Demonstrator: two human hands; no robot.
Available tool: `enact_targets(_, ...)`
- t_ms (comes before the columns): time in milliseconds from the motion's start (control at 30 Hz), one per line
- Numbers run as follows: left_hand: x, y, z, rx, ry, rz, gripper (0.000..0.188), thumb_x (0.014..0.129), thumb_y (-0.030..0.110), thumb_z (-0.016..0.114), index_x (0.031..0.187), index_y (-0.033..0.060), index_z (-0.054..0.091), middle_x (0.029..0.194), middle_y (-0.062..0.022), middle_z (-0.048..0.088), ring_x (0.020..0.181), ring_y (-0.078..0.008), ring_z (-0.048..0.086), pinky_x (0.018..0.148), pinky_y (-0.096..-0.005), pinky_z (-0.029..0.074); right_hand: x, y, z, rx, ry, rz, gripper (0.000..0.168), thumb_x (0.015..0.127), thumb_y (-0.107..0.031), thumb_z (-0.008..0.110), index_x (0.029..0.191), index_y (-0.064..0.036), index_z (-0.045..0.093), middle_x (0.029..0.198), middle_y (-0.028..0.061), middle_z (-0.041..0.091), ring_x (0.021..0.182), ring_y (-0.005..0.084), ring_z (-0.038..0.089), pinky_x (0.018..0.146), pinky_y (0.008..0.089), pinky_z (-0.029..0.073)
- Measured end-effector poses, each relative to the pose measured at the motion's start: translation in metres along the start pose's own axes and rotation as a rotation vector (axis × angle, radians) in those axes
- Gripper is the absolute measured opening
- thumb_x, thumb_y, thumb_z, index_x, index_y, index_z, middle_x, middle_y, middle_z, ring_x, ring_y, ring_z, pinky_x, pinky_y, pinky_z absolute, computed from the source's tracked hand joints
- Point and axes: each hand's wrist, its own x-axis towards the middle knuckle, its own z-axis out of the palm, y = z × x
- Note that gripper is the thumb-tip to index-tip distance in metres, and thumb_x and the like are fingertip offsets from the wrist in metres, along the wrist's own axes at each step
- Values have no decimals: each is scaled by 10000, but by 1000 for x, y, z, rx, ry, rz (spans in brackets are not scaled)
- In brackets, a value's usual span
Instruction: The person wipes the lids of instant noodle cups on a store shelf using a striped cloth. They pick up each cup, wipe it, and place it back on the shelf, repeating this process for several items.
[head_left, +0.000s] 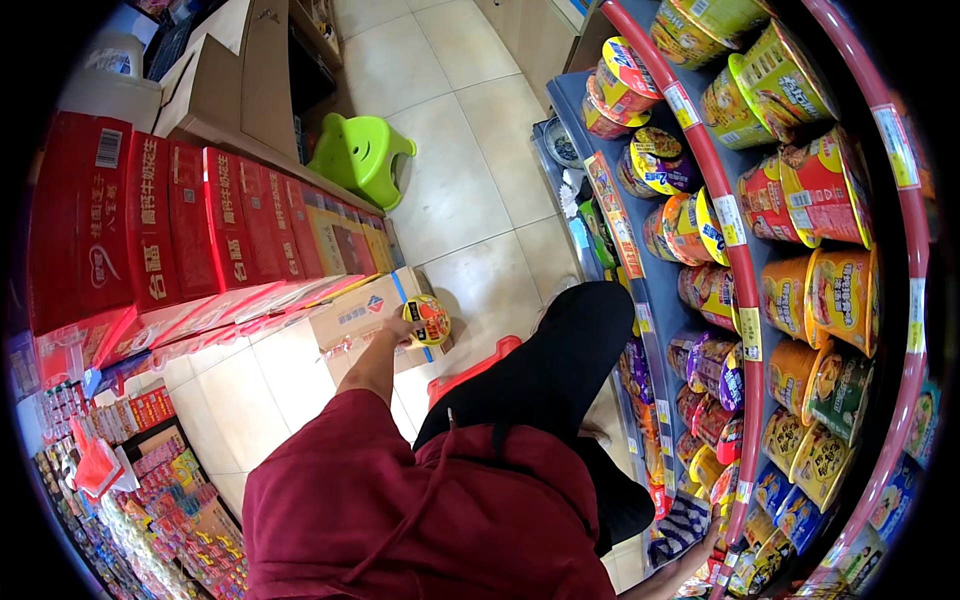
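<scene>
My left hand (401, 330) grips a round instant noodle tub (429, 319) with a black, yellow and orange lid. The tub is above or on a cardboard carton (360, 319) with blue strapping; contact is not clear. At the lower right, my right hand (701, 551) holds a purple and white striped cloth (681, 525) against the noodle shelf. Its fingers are partly hidden by the shelf's red edge strip (739, 480). Tubs of instant noodles (712, 364) stand in rows on that shelf.
Red boxes (154, 225) line a rack on my left. A green plastic stool (367, 157) stands ahead on the tiled floor (480, 180). Part of a red plastic object (472, 367) shows beside my leg. Small packaged goods (165, 487) fill a display at lower left.
</scene>
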Motion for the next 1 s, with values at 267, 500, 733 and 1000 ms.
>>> enact_targets(267, 62, -59, 39, -159, 272, 256, 978, 735, 366, 811, 1448, 71, 208, 1301, -185, 513, 1031, -326, 611, 731, -490, 558, 31, 26, -60, 92, -52, -88, 395, 972, -330, 480, 1260, -69, 553, 1024, 105, 665, 869, 266, 673, 719, 402, 553)
enact_targets(500, -5, 8, 48, -720, -143, 125, 521, 829, 147, 679, 1271, 106, 405, 1141, -133, 606, 1051, -263, 624, 795, -412, 568, 35, 35, -70, 71, -111, -106, 417, 948, -315, 556, 1279, -61, 545, 1203, 102, 593, 948, 236, 637, 795, 369, 535)
enact_targets(733, -128, 175, 79, -740, -634, 217, 707, 824, 550, 642, 1330, 103, 432, 1208, -194, 543, 1089, -373, 577, 919, -453, 498, 47, 49, -50, 23, -146, -194, 355, 977, -285, 530, 1231, -42, 574, 1044, 76, 618, 920, 190, 622, 814, 319, 509)
enact_targets(1000, -310, 270, 170, -757, -1342, 177, 830, 875, 648, 390, 1413, 15, 393, 1346, -284, 481, 1140, -445, 551, 933, -467, 487, 20, 25, -37, 112, -325, -311, 269, 974, -246, 551, 1138, -50, 634, 957, 52, 633, 900, 123, 587, 819, 261, 468)
